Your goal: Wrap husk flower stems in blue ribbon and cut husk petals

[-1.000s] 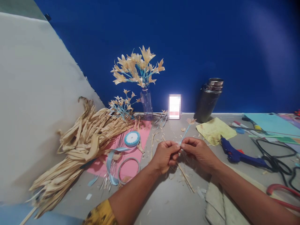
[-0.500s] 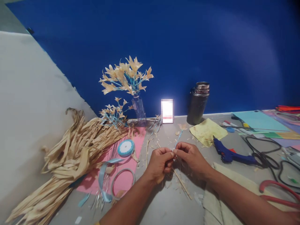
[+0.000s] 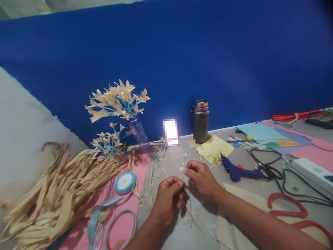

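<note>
The right hand pinches a thin blue-wrapped straw-flower stem. The left hand, at seven o'clock from it, has its fingertips closed on the stem's lower end.

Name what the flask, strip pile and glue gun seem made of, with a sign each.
Flask: metal, dark body, shiny steel-looking rim. Strip pile: dried plant fibre, perhaps husk; matte, tan, curled. Glue gun: probably plastic, blue, smooth moulded shape.

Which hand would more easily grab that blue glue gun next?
Probably the right hand: the glue gun lies just beside it, while the left hand sits farther off and would have to cross over. Both pinch the flower stem, so the left could hold it alone.
</note>
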A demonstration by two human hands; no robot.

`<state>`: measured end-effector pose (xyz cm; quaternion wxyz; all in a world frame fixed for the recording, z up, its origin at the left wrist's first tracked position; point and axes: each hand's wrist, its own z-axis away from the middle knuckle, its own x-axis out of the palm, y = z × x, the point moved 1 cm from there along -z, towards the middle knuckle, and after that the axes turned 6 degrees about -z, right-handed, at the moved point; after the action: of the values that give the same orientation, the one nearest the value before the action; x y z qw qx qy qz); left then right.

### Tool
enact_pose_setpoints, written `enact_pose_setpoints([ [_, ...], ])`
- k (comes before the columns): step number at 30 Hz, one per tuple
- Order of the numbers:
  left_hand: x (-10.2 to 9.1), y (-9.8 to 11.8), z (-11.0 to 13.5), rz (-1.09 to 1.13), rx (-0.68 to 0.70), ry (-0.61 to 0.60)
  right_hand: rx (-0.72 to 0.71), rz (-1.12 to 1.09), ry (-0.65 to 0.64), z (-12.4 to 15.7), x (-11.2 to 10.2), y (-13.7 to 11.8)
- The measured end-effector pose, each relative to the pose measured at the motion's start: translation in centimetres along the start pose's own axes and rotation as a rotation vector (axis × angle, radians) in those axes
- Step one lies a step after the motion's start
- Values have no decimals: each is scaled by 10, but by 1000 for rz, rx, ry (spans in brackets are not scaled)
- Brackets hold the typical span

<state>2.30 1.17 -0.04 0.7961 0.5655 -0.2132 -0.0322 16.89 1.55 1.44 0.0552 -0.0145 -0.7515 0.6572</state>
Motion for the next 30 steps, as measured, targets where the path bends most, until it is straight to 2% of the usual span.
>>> enact_pose_setpoints([
  [7, -1, 0, -3, 71, 80, 88, 17, -15, -3, -3, -8, -2],
  [12, -5, 6, -3, 170, 129, 177, 127, -165, -37, -2, -8, 4],
  [16, -7, 7, -2, 144, 102, 123, 198, -266, -66, -1, -7, 9],
  [20, -4, 7, 2, 16, 147, 122, 214, -226, -91, 0, -6, 9],
  [25, 0, 4, 6, -69, 33, -44, 180, -114, -112, 2, -5, 3],
  [30, 0, 3, 6, -107, 17, -57, 113, -24, -116, 4, -6, 1],
])
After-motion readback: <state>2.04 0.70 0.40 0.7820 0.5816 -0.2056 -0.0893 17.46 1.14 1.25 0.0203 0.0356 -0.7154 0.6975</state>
